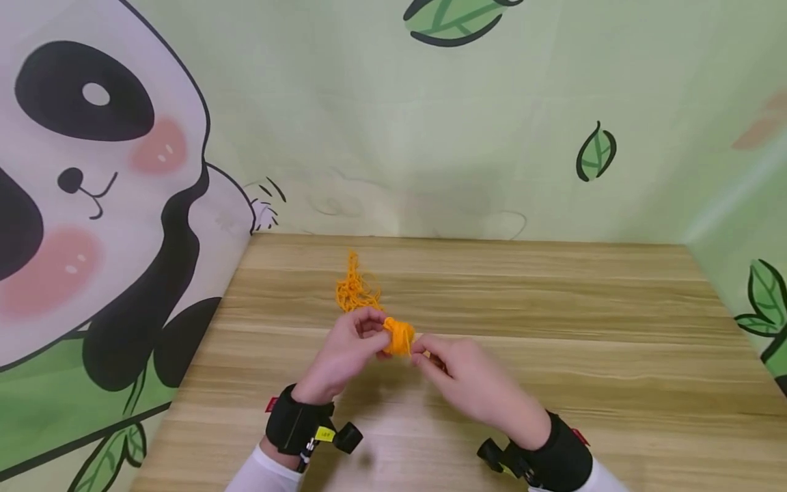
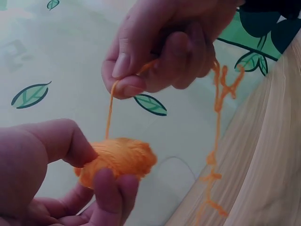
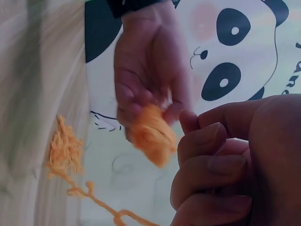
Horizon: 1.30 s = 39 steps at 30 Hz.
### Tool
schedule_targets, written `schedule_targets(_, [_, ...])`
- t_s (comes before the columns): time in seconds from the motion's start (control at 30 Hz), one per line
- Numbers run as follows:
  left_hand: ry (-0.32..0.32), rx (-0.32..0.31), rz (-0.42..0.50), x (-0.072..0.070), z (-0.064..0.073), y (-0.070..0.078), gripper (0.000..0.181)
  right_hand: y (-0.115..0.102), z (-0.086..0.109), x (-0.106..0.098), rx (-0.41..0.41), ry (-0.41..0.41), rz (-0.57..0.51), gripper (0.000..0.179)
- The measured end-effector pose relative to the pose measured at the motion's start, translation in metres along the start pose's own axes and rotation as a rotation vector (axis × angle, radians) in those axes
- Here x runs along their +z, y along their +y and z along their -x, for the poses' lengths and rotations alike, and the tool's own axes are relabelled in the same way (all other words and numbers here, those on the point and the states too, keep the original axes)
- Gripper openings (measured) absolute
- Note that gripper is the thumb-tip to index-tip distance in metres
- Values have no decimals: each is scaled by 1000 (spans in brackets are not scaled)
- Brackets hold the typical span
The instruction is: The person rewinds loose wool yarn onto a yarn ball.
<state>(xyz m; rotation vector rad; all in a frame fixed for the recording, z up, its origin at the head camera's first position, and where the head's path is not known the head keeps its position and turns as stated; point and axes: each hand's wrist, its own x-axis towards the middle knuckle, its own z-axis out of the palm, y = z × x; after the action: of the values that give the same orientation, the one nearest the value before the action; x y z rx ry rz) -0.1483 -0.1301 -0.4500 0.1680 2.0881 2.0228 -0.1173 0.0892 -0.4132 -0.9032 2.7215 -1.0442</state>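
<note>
My left hand [image 1: 350,348] grips a small wound ball of orange yarn [image 1: 401,337] by one end, fingertips and thumb around it. Thumb and forefinger of my right hand [image 1: 470,379] pinch the yarn strand [image 2: 110,113], which runs taut from the ball to the fingertips in the left wrist view. From the other side of that hand hangs a kinked length of yarn [image 2: 217,127]. Behind the left hand, a loose tangled heap of the same yarn [image 1: 354,290] lies on the table. The right hand's other fingers are curled toward the palm.
The wood-grain table [image 1: 553,301] extends to both sides of the hands. A printed backdrop [image 1: 344,102] with a panda and leaves rises along its back and left edges. Each wrist wears a black band [image 1: 299,420] with a small camera.
</note>
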Motion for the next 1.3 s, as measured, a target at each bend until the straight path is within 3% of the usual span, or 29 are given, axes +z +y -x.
schedule_targets(0.2, [7, 28, 127, 1, 2, 2, 26, 0, 4, 14, -15, 3, -30, 12])
schedule_targets(0.37, [-102, 34, 197, 2, 6, 2, 35, 4, 4, 23, 11, 16, -127, 11])
schedule_targets(0.53, [-202, 51, 127, 5, 8, 3, 38, 7, 4, 26, 67, 39, -206, 14])
schedule_targets(0.7, [-214, 52, 38, 7, 9, 6, 33, 10, 5, 29, 79, 66, -160, 14])
schedule_targets(0.8, [-222, 31, 36, 5, 9, 5, 37, 12, 6, 30, 62, 70, -155, 14])
schedule_targets(0.93, [-283, 2, 119, 0, 11, 2, 38, 20, 5, 32, 32, 14, -245, 12])
schedule_targets(1.07, [-419, -46, 191, -4, 12, 0, 45, 33, 1, 31, 33, -103, -370, 15])
schedule_targets(1.2, [-501, -96, 100, -5, 13, -1, 55, 42, -6, 24, 53, -151, -387, 16])
schedule_targets(1.3, [-469, -83, -88, -3, 13, -3, 47, 42, -9, 18, 76, -109, -354, 20])
